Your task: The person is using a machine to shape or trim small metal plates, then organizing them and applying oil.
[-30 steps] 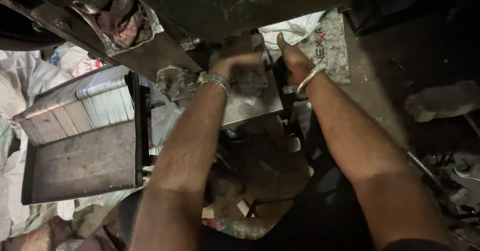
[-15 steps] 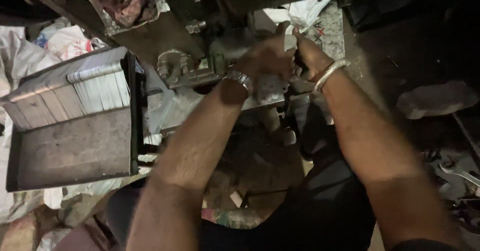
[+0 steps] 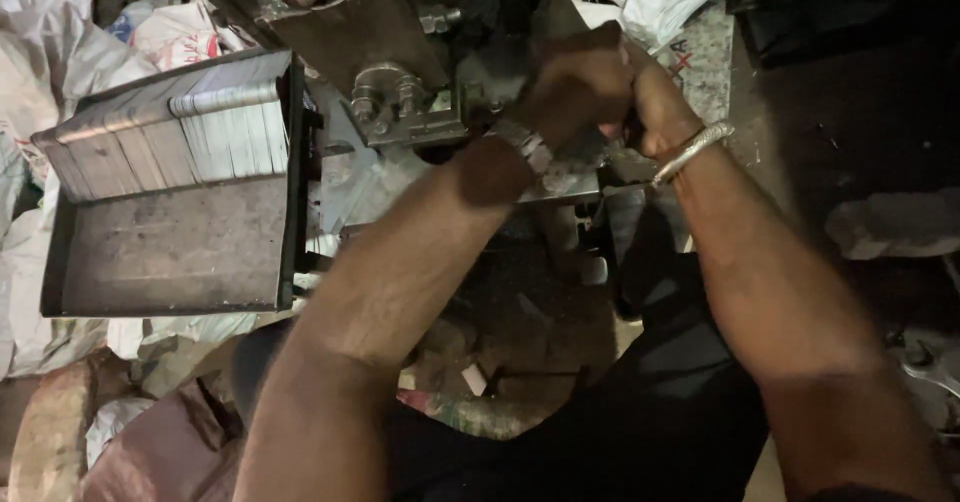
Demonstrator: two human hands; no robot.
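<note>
Here, the largest thing before you is the dark metal machine frame across the top of the view; to your left a grey sheet-metal tray juts out from it, its flat bed bare and a stack of thin shiny metal strips lying along its upper part; behind the tray lie white sacks. At the centre a bright metal plate sits under your wrists, and just left of it a U-shaped clamp with two nuts is fixed to a bracket. Your left hand and right hand are pressed together at the machine's middle, both closed round some part that your fingers hide; the grip of each looks curled tight, but on what you cannot tell from here. A metal band is on your left wrist and a bangle on your right. As for progress, strips are already stacked on the tray; how many remain to be made is not visible.
</note>
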